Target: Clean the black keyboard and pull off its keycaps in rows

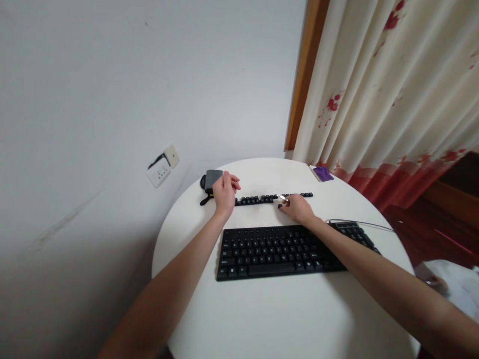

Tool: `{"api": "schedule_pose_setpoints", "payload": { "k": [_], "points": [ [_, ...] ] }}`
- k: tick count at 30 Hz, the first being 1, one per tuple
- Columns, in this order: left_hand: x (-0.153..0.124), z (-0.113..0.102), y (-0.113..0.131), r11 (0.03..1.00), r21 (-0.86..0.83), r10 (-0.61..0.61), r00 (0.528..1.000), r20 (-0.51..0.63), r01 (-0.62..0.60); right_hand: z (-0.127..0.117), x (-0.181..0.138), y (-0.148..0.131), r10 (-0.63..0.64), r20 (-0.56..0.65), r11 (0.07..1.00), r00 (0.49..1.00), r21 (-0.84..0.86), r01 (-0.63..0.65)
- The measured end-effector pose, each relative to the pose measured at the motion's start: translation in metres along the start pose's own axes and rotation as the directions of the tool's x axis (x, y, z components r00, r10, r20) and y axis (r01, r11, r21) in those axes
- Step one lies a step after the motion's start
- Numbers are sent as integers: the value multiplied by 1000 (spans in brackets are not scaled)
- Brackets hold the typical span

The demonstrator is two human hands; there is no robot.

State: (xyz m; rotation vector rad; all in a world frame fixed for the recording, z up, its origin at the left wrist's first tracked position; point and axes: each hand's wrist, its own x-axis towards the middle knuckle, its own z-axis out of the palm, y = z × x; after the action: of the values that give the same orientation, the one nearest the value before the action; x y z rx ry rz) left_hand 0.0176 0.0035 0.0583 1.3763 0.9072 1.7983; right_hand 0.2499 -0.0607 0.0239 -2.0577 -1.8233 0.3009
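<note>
My right hand (pixel 298 208) is closed around a small, shiny metal tool (pixel 283 198) whose tip points at a row of loose black keycaps (pixel 252 200) beyond the keyboard. What kind of tool it is, I cannot make out. A single black keycap (pixel 280 206) shows just by the fingertips of that hand. At the left end of the row, my left hand (pixel 225 193) has its fingers loosely bent and apart, with nothing visible in them. Nearer to me lies a black keyboard (pixel 271 249), its right part crossed by my right forearm.
Behind my left hand sits a grey box-like object (pixel 213 178) with black parts beside it. A purple cloth-like item (pixel 323 173) lies at the far right of the round white table (pixel 262 314). A thin cable (pixel 361 223) runs off the right edge. Wall and curtain stand behind.
</note>
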Motion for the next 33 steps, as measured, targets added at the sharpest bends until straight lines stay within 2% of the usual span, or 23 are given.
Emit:
{"api": "schedule_pose_setpoints", "payload": {
  "k": [17,33],
  "points": [
    [-4,3,3,1000,30,3,1000,30,-4,16,16,-12,149,-30,988,988,-26,-149],
    [-6,3,2,999,43,5,998,65,-8,17,20,-16,134,-47,991,990,-6,-135]
  ]
}}
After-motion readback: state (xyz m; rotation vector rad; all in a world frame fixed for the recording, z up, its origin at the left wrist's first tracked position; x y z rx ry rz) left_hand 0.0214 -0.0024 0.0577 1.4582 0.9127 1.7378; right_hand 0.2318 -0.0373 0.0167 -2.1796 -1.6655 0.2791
